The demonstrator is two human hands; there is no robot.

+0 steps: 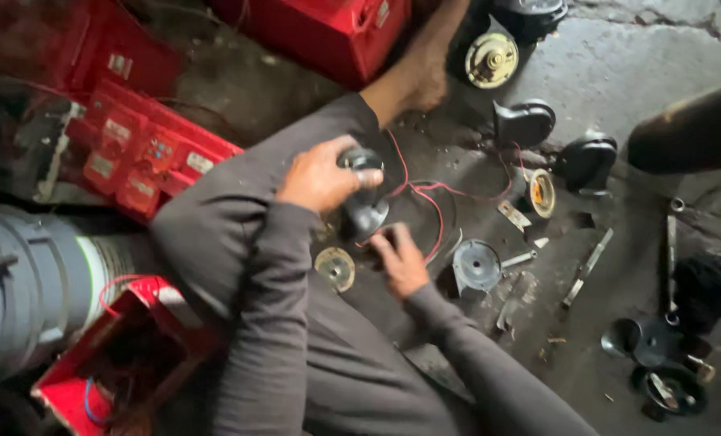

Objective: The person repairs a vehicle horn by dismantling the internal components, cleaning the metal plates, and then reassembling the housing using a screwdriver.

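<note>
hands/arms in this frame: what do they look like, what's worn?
Two bare hands, no gloves: left hand, right hand. Both arms wear long dark grey sleeves of soft, creased fabric that end at the wrists. No watch or wristband shows; the blur hides whether there are rings.

My sleeves [280, 323] and trousers [215, 218] are plain dark grey. The horn [364, 206] I'm gripping is glossy black, with thin red wires [425, 194] trailing from it. Beside my knee lies a dull brass-coloured disc [335, 268], and nearby a grey metal disc [477, 265]. The floor [619, 73] is stained grey concrete. The batteries [146, 149] are bright red with pale labels. A round part [491, 59] further off is cream-yellow. The two other horns [524, 123] are black. The big pipe [29, 282] is grey with a white band.
</note>
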